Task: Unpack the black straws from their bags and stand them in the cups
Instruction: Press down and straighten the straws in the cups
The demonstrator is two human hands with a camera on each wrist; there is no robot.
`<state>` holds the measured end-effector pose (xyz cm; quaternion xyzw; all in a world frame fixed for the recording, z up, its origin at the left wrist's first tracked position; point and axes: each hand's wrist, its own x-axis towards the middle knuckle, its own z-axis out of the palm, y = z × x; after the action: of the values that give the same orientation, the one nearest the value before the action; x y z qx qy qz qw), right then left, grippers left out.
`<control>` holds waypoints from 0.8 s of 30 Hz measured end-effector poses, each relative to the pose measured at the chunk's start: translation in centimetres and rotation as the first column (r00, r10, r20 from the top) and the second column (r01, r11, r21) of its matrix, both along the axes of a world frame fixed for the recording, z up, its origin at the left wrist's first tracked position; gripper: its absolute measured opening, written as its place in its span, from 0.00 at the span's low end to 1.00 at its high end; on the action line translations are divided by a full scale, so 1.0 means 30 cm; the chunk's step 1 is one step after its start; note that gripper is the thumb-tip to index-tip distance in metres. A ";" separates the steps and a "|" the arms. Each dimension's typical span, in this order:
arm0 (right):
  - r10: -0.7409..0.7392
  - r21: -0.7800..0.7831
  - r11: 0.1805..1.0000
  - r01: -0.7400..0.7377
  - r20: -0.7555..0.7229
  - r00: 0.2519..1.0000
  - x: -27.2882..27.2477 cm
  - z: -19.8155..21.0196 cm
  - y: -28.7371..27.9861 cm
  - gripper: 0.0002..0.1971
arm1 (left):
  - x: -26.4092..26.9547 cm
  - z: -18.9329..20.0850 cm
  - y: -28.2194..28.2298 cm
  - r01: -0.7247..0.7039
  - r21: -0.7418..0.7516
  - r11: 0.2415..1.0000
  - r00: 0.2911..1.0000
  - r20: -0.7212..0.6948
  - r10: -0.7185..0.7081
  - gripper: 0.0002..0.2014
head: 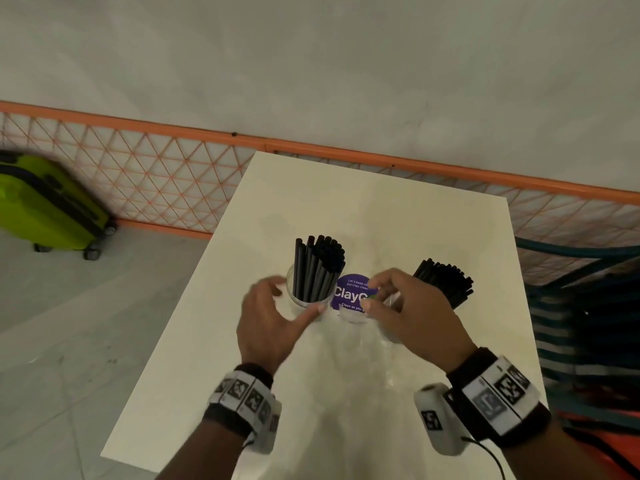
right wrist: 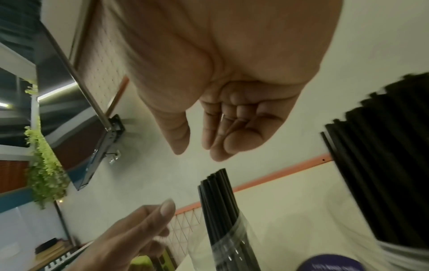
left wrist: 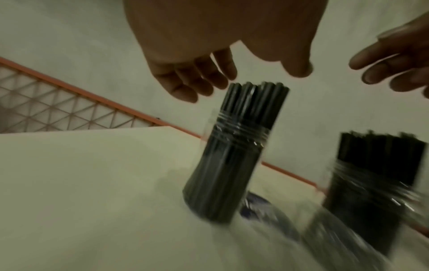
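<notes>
Two clear cups stand on the white table. The left cup holds a bundle of black straws. My right hand hides most of the right cup, and only its black straws show. My left hand hovers around the left cup, fingers spread and relaxed, gripping nothing. My right hand hangs between the cups with loosely bent fingers and nothing visible in them. Thin clear plastic lies flat on the table in front of the cups.
A round purple sticker sits on the table between the cups. An orange lattice fence runs behind the table. A lime-green suitcase stands on the floor at the left. A teal striped chair is close on the right.
</notes>
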<state>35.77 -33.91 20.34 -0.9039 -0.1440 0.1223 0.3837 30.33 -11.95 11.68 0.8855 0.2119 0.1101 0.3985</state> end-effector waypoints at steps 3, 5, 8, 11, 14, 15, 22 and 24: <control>-0.026 -0.044 0.999 0.025 -0.026 0.999 0.083 0.011 0.080 0.23 | 0.125 0.006 0.042 0.016 -0.004 1.000 1.000 -0.024 -0.016 0.63; -0.018 -0.103 0.995 0.009 -0.088 0.996 0.136 0.000 0.129 0.37 | 0.200 -0.004 0.044 0.127 0.017 0.992 0.982 -0.145 -0.124 0.71; 0.007 -0.162 0.986 -0.034 -0.164 0.986 0.201 -0.025 0.184 0.49 | 0.266 -0.041 0.024 0.313 0.075 0.947 0.931 -0.221 -0.290 0.68; 0.011 -0.139 0.990 -0.038 -0.190 0.982 0.228 -0.045 0.201 0.46 | 0.286 -0.059 -0.001 0.403 0.139 0.905 0.904 -0.216 -0.369 0.57; 0.034 -0.167 0.984 -0.060 -0.155 0.987 0.223 -0.066 0.188 0.36 | 0.296 -0.070 -0.014 0.431 0.212 0.877 0.900 -0.180 -0.398 0.50; 0.041 -0.187 0.980 -0.070 -0.153 0.987 0.220 -0.072 0.181 0.36 | 0.297 -0.073 -0.014 0.430 0.213 0.877 0.901 -0.168 -0.401 0.50; 0.149 -0.220 0.971 -0.091 0.264 0.953 0.235 -0.073 0.241 0.47 | 0.310 -0.086 0.006 0.454 0.295 0.841 0.891 -0.137 -0.433 0.47; 0.257 -0.267 0.945 -0.187 0.258 0.931 0.228 -0.115 0.286 0.47 | 0.312 -0.086 0.004 0.468 0.331 0.819 0.883 -0.147 -0.445 0.43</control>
<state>42.60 -25.32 16.90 -0.9290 -0.2850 0.0480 0.2310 39.68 -11.82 9.09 0.9707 -0.0177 0.0200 0.2389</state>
